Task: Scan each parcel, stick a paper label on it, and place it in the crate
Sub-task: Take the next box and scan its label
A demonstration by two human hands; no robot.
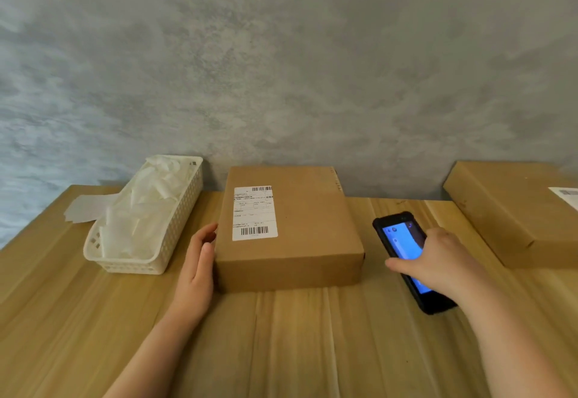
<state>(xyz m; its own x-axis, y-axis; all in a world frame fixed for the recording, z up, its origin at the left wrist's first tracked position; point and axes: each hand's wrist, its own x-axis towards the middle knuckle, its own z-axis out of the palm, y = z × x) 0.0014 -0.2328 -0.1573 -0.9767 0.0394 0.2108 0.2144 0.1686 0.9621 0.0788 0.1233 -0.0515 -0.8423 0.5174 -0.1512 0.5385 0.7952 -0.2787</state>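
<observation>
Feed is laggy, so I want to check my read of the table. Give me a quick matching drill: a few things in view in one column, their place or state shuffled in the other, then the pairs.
Things:
1. middle parcel
2. handheld scanner
3. white basket
4. second parcel

Place or state:
A. at the right edge of the view
B. left of the left hand, holding white papers
C. under the right hand, screen lit blue
D. left hand flat against its left side, printed label on top

Pairs: 1-D, 2-C, 3-B, 4-A

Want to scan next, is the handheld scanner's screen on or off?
On: the scanner screen glows blue under the right hand.
</observation>
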